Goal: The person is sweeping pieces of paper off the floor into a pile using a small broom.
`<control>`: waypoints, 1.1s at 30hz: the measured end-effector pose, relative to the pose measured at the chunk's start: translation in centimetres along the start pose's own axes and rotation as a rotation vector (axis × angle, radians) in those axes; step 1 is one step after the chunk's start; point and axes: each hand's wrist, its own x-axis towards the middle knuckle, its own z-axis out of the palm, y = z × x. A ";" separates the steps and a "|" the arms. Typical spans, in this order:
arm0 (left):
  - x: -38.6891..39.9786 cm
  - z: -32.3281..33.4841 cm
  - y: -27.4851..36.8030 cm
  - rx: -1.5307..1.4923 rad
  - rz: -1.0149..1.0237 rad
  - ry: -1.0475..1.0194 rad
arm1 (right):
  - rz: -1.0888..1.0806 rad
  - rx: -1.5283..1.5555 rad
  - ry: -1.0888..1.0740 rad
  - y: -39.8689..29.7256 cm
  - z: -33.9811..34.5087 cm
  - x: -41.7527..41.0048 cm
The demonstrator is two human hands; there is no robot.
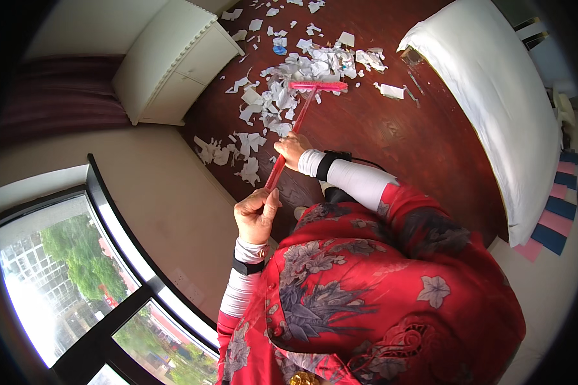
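My left hand (255,216) is closed around the top end of a red broom handle (304,115). Farther down the same handle my right hand (294,150) also grips it. The pink broom head (318,86) rests crosswise at the near edge of a heap of torn white paper (313,67). Looser paper scraps (269,103) lie to the left of the handle. More crumpled pieces (249,171) are on the floor by the wall. A small blue item (280,50) sits among the scraps.
A white cabinet (178,72) stands at the upper left, beside a dark purple curtain (67,91). On the right is a bed with a white cover (491,96). A window (72,274) fills the lower left. The dark red wood floor (395,125) runs between.
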 end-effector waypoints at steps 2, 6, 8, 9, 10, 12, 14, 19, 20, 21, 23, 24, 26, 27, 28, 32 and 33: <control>0.4 0.6 1.1 0.007 0.079 -0.043 | -0.021 -0.005 0.030 0.6 -0.3 -0.6; 1.4 0.9 5.1 -0.005 0.106 -0.160 | -0.091 0.165 0.096 0.8 0.1 -2.2; 1.4 0.6 5.9 -0.006 0.069 -0.193 | -0.080 0.283 0.030 -0.9 -2.0 -3.6; 1.5 0.7 6.1 -0.008 0.035 -0.232 | -0.072 0.311 -0.020 -1.1 -1.6 -4.1; 1.7 0.8 6.0 0.020 0.027 -0.260 | -0.047 0.312 -0.079 -1.1 -1.2 -4.5; 2.1 1.2 6.0 0.034 0.008 -0.259 | -0.022 0.316 -0.140 -1.1 -1.2 -4.7; 2.7 1.4 5.5 0.046 -0.013 -0.257 | 0.000 0.306 -0.112 -0.8 -1.7 -4.3; 3.6 2.6 -1.8 0.083 0.048 -0.219 | 0.047 0.051 -0.052 3.5 0.3 0.0; 3.4 3.3 -3.3 0.097 0.086 -0.175 | 0.030 -0.001 -0.053 4.8 1.2 1.0; 3.7 4.0 -3.4 0.108 0.120 -0.137 | 0.020 -0.052 -0.058 5.4 1.0 1.7; 3.1 3.3 -2.8 0.116 0.099 -0.093 | -0.012 -0.076 -0.037 5.4 1.0 2.4; 2.7 2.4 -2.0 0.114 0.108 -0.083 | -0.051 -0.048 -0.020 4.4 -0.5 2.2; 2.2 1.2 0.8 0.103 0.117 -0.099 | -0.089 -0.008 0.019 2.6 -2.9 1.4; 1.8 0.7 2.1 0.085 0.115 -0.103 | -0.123 0.015 0.106 2.2 -1.7 1.1; 1.2 0.1 3.5 0.089 0.088 -0.064 | -0.133 0.033 0.057 0.7 -2.1 0.8; -0.5 -1.8 7.6 0.061 -0.036 -0.031 | -0.231 0.139 -0.054 -3.8 -0.6 -1.1; -0.8 -2.0 7.8 0.064 -0.039 -0.014 | -0.302 0.179 -0.070 -5.2 -2.2 -1.6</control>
